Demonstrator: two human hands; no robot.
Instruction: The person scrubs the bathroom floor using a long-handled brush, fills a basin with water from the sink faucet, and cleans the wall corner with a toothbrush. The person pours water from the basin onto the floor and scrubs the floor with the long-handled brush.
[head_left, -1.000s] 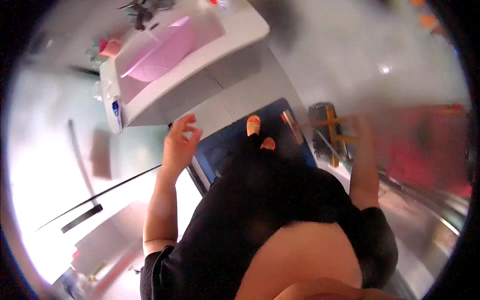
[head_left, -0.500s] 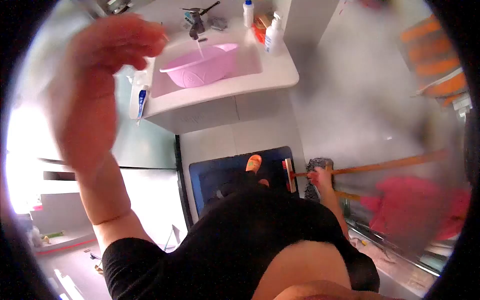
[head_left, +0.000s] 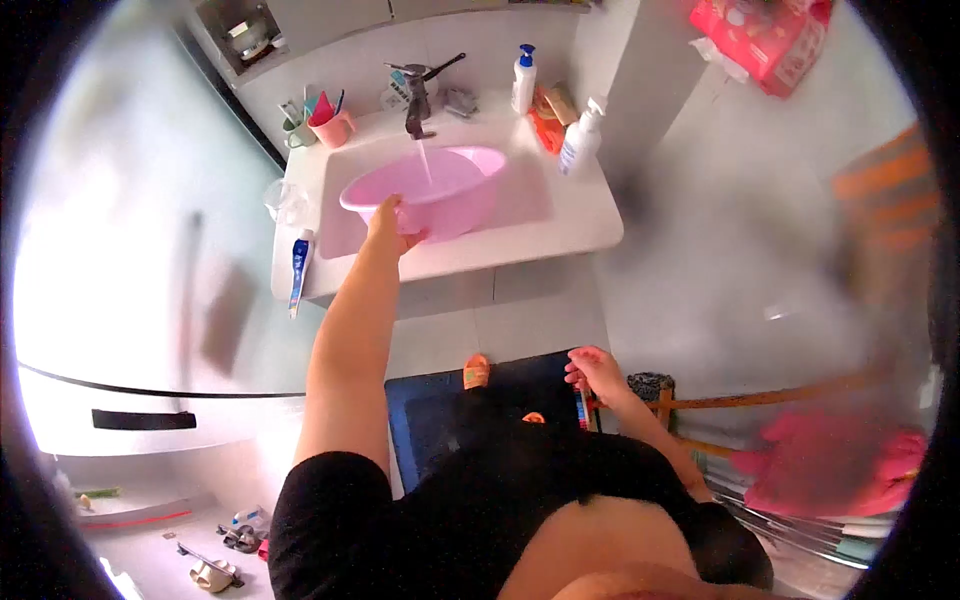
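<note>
Pink basin [head_left: 462, 213]: oval, set within the white sink [head_left: 530, 205], under the tap [head_left: 416, 118]; slightly tilted in appearance. Stream of water [head_left: 424, 165] falling from the spout into it; water level too indistinct to tell.

Left hand [head_left: 396, 224]: closed on the near-left rim of the basin, thumb over the edge, fingers below against the outer wall; exact finger contact partly hidden.

Right hand [head_left: 597, 376]: well apart from the basin, fingers loosely curled, with nothing visible in the grasp. Held above the dark blue mat [head_left: 548, 372], near a brush head [head_left: 583, 410] with red and white bristles. Cannot tell whether in contact with it.

Around the sink: white counter [head_left: 445, 263], bearing blue-and-white tube [head_left: 300, 265] at the left edge; clear plastic item [head_left: 287, 203] just beside; pink cup [head_left: 333, 128] and pale green cup [head_left: 297, 131] behind. To the right, blue-topped bottle [head_left: 523, 80], orange-red packet [head_left: 547, 133], white pump bottle [head_left: 582, 140].

Further out: orange slipper [head_left: 476, 373] on the mat; wooden pole [head_left: 770, 395] to the right, blurred; bright pink cloth [head_left: 830, 462] beside; orange-and-grey striped cloth [head_left: 888, 190] above; pink package [head_left: 765, 45] at upper right.
</note>
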